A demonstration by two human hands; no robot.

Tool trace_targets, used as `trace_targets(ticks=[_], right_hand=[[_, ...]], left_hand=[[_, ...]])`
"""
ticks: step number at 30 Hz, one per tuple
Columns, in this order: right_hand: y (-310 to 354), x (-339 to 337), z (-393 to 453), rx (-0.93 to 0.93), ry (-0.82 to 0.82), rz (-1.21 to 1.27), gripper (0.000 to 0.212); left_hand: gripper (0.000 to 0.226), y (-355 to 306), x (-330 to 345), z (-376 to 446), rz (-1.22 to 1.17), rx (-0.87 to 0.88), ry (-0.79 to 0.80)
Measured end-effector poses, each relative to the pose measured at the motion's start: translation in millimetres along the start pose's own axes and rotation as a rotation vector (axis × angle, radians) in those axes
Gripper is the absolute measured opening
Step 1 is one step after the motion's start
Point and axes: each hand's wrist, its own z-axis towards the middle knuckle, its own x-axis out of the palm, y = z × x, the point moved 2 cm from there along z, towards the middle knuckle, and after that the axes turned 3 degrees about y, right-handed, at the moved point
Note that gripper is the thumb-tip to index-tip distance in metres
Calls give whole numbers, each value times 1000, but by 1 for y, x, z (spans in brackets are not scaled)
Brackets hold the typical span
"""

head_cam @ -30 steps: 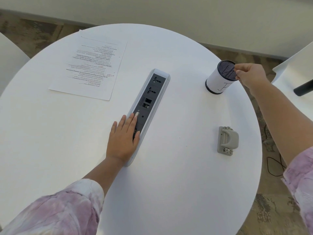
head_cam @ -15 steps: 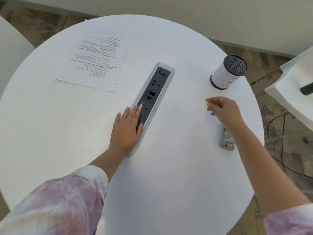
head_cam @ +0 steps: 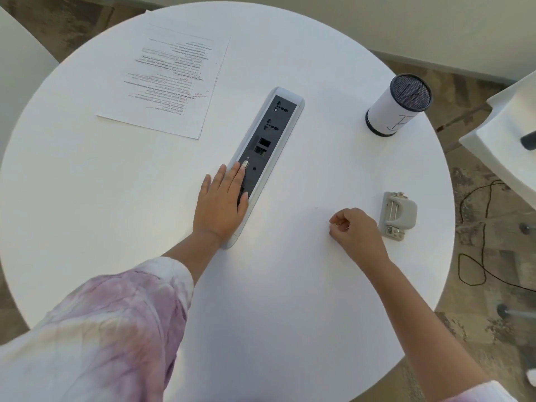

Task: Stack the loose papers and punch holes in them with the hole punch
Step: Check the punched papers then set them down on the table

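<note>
Judging from how things lie, the task has barely begun: neither of its two things is in hand. The left hand (head_cam: 220,203) lies flat and spread, palm down, with its fingertips (head_cam: 242,169) on the near end of the socket strip (head_cam: 266,146) set into the round white surface (head_cam: 87,198); it holds nothing. The right hand (head_cam: 355,232) rests on the surface in a loose fist, fingers curled inward; whether anything tiny is pinched inside cannot be told, but nothing shows.

The papers (head_cam: 171,82) lie well beyond the left hand, across the surface toward its far edge and to the left of the strip. They look like a printed top sheet with red marks; a second edge peeks out at the far side, so there seems to be more than one sheet, not quite squared. The hole punch (head_cam: 397,214) sits just beside the right hand, on its outer side, close but not touched. A mesh pen cup (head_cam: 397,105) wrapped in white paper stands farther off beyond the right hand.

Everything remains to do, it seems: gathering and squaring the sheets, bringing them and the punch together, sliding the edge into the slot, and pressing down. No holes are visible in the sheets.
</note>
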Motion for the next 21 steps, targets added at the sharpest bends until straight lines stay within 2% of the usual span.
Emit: trace_targets(ticks=[12,21], right_hand=[[5,3,4,-34,-31,-99,10],[19,5,0,-72,-51,-279,8]], left_hand=[[52,0,0,-1,7,1,6],[52,0,-1,-1,1,0,14]])
